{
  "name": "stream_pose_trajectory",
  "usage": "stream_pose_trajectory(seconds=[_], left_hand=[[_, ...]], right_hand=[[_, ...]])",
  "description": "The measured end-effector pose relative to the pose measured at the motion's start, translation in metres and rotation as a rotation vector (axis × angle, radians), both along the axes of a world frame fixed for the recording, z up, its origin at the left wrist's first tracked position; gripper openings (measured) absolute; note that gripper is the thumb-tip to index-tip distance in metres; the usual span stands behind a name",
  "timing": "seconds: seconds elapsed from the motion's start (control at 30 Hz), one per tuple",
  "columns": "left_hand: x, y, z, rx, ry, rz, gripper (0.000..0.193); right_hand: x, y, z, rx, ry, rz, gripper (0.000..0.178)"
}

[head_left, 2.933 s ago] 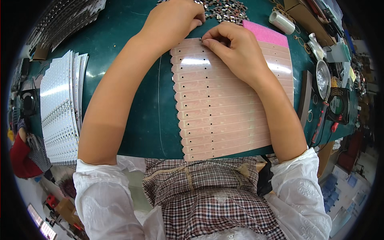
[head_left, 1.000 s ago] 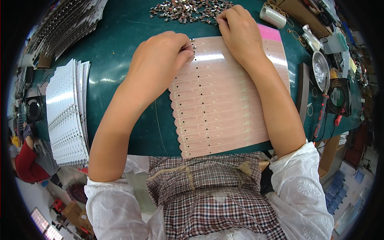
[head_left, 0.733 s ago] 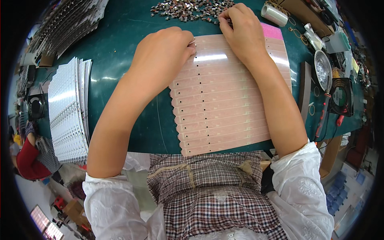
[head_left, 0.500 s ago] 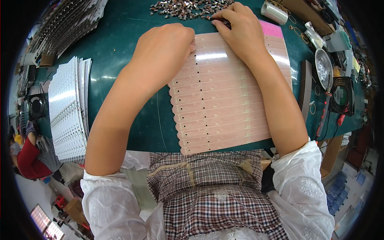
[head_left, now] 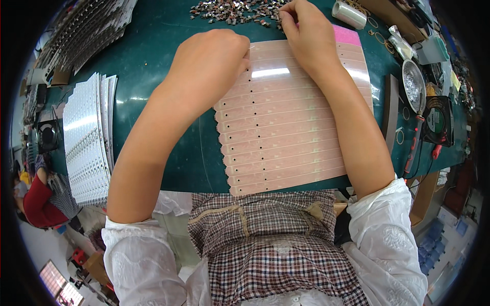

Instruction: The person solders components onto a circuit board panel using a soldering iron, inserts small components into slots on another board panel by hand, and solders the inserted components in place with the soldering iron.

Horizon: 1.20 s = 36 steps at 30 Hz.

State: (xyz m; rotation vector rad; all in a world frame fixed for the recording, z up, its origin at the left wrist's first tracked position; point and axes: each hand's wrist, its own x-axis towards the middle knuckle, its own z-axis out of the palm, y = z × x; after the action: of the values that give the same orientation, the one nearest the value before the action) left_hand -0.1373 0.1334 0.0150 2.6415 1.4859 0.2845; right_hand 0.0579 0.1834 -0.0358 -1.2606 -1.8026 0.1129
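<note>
A pinkish-beige panel (head_left: 291, 122), marked into long strips with scalloped left ends and small dark holes, lies on the green table in front of me. My left hand (head_left: 217, 56) is curled closed at its far left corner; the fingertips are mostly hidden, so what they hold cannot be seen. Beyond the panel's far edge, my right hand (head_left: 310, 35) has thumb and fingers bent together at the right side of a pile of small metallic parts (head_left: 237, 11). Whatever sits between those fingertips is too small to make out.
White perforated strips (head_left: 84, 137) stand stacked at left, with more strips (head_left: 87, 33) behind. On the right are a clear film roll (head_left: 349, 14), a round metal strainer-like dish (head_left: 413, 86), a red-handled tool (head_left: 412, 148), a black fan (head_left: 438, 120) and a dark bar (head_left: 391, 109). A pink sheet (head_left: 347, 35) shows under the panel.
My right hand has shifted slightly away from me and to the right, its fingers now at the pile's right edge. The left hand stays at the panel's corner, almost unmoved.
</note>
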Motion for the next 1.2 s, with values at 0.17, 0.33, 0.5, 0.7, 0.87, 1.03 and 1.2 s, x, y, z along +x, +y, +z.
stream_pose_trajectory(seconds=[0.17,0.33,0.5,0.7,0.87,1.03,1.2], left_hand=[[0.004,-0.003,-0.01,0.114,0.044,-0.039,0.012],[0.001,-0.004,-0.006,0.126,0.078,-0.009,0.013],[-0.023,0.018,0.004,-0.204,-0.348,0.06,0.022],[-0.019,0.056,-0.031,0.056,-0.329,0.211,0.023],[-0.014,0.07,-0.037,0.12,-0.249,0.276,0.028],[-0.01,0.066,-0.034,0.059,-0.274,0.325,0.027],[-0.032,0.058,-0.036,0.164,-0.412,0.183,0.026]], right_hand=[[0.002,-0.009,0.018,-0.21,0.28,0.046,0.013],[0.018,-0.013,0.013,-0.326,0.217,0.145,0.014],[0.024,-0.015,0.017,-0.483,0.403,0.263,0.014],[0.011,-0.035,0.035,-0.756,0.314,0.492,0.017],[0.0,-0.042,0.029,-0.63,0.146,0.533,0.017],[-0.004,-0.045,0.027,-0.488,-0.067,0.478,0.016],[-0.007,-0.046,0.026,-0.445,-0.128,0.489,0.017]])
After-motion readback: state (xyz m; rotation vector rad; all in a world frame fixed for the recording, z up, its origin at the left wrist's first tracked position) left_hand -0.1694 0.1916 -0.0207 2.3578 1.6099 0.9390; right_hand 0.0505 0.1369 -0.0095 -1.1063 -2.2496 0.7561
